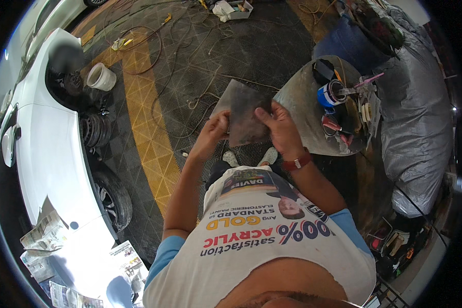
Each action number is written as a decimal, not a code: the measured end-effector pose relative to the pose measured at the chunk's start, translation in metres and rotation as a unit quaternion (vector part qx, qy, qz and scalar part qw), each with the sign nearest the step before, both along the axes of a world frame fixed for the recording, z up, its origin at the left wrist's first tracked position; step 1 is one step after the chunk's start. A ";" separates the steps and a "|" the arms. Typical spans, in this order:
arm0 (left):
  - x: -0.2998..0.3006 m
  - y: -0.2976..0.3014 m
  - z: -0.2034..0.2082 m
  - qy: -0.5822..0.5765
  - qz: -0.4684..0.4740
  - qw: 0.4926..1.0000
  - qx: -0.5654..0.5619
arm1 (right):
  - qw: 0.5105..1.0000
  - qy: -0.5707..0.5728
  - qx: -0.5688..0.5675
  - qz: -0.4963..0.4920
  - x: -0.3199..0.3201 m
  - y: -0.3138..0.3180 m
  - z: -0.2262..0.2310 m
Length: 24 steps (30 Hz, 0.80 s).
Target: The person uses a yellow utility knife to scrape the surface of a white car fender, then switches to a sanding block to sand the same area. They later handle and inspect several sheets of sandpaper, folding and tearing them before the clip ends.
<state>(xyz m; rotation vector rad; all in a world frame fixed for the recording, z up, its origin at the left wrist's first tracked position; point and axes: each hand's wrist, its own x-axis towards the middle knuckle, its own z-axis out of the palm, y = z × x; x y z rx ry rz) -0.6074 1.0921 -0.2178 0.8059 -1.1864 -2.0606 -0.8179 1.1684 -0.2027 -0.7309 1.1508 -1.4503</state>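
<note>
A thin dark grey sheet, apparently sandpaper (247,115), is held up in front of my body between both hands. My left hand (216,128) pinches its left side, fingers curled at the edge. On the other side my right hand (281,126) grips it, thumb pressed flat on the darker face and fingers behind. A lighter grey part shows beyond the dark face; whether it is a fold or a second sheet I cannot tell. To the right stands a round table (308,120) bearing a blue can (327,96) and a red-handled tool (331,123).
At left is a white car (51,149) with newspaper (45,233) on it and a loose tire (113,200) beside it. A white bucket (101,77) stands near the front wheel well. Hoses (159,66) cross the floor. A blue drum (346,43) and silver cover (416,118) stand right.
</note>
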 end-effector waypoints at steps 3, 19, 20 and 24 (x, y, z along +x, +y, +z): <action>-0.014 0.007 -0.011 0.037 -0.004 0.998 -0.049 | 0.965 0.252 0.029 -0.072 0.006 0.003 -0.036; 0.000 0.015 0.005 0.033 -0.161 0.986 -0.027 | 0.997 0.034 0.069 -0.005 -0.052 -0.027 -0.006; 0.002 0.014 0.005 0.041 -0.152 0.987 -0.036 | 0.989 0.074 0.073 -0.103 -0.054 -0.029 0.000; 0.007 0.014 0.008 0.003 -0.015 0.999 -0.052 | 0.956 0.080 -0.012 -0.281 -0.079 -0.023 0.001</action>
